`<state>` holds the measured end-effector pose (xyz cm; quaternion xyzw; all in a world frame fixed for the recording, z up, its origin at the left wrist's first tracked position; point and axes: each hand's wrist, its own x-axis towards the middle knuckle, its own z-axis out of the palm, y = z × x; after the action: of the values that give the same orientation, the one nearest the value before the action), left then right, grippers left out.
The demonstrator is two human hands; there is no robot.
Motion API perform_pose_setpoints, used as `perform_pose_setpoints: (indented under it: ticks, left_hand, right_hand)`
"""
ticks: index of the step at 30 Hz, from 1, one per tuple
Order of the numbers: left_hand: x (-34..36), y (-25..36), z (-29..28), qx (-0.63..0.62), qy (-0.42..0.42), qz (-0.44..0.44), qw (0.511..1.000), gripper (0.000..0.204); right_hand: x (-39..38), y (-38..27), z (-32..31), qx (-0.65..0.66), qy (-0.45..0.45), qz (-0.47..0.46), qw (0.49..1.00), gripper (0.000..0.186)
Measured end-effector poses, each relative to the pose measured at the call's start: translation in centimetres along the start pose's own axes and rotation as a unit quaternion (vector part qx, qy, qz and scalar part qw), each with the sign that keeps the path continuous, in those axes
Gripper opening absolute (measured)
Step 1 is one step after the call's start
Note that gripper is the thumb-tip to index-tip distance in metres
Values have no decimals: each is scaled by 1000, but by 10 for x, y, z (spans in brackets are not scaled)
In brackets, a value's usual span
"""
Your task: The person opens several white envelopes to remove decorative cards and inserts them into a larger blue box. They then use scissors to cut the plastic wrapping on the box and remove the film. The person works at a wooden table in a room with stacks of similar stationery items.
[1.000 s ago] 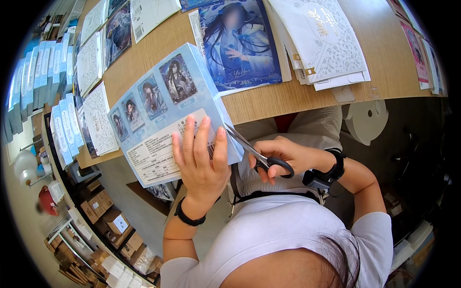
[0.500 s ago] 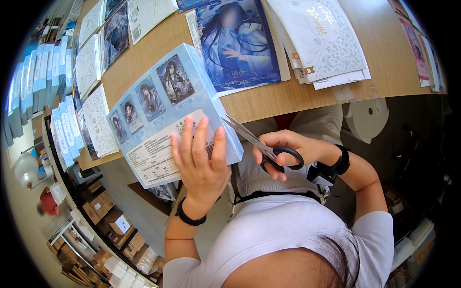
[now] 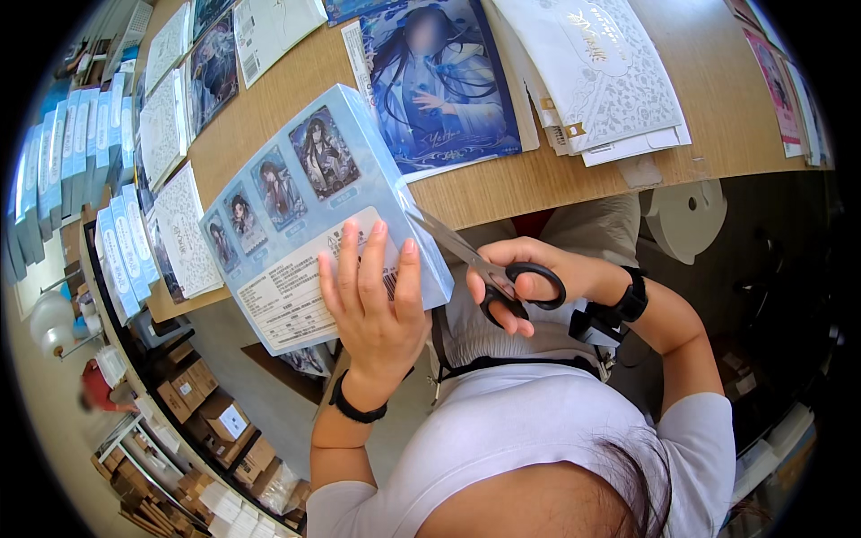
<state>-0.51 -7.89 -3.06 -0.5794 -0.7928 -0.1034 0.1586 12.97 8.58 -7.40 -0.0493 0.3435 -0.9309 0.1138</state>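
Note:
A light blue box [image 3: 260, 193] with several illustrated cards and a white label on its face is tilted at the near table edge. My left hand [image 3: 381, 314] grips it at its lower edge, four fingers spread over the label and the thumb hidden. Scissors [image 3: 471, 256] with black handles are in my right hand [image 3: 538, 278], fingers through the loops. Their blades point up and left against the box's narrow right side. Whether the tip has gone into a seam or wrap there I cannot tell.
On the wooden table [image 3: 466, 197] lie a blue illustrated folder [image 3: 439, 90], a stack of white patterned envelopes [image 3: 610, 90] and more packets [image 3: 184, 233] at left. Blue boxes [image 3: 90, 134] stand in rows farther left. Cartons [image 3: 224, 417] fill a shelf; a white stool [image 3: 686, 220] is at right.
The scissors' handles have spread a little and the blades have shifted slightly up and left along the box's side. The left hand and box have barely moved.

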Motion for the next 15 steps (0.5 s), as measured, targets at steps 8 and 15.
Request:
perform_pose_setpoints:
  ticks: [8,15]
  left_hand:
    - [-1,0,-2,-4,-4,2,1000,37]
    - [-3,-1,-4,-9,-13,3,1000,38]
  right_hand:
    - [10,-12,2,26,16,-12,999,52]
    - [-5,-9,-4,16,14,34,999,51]
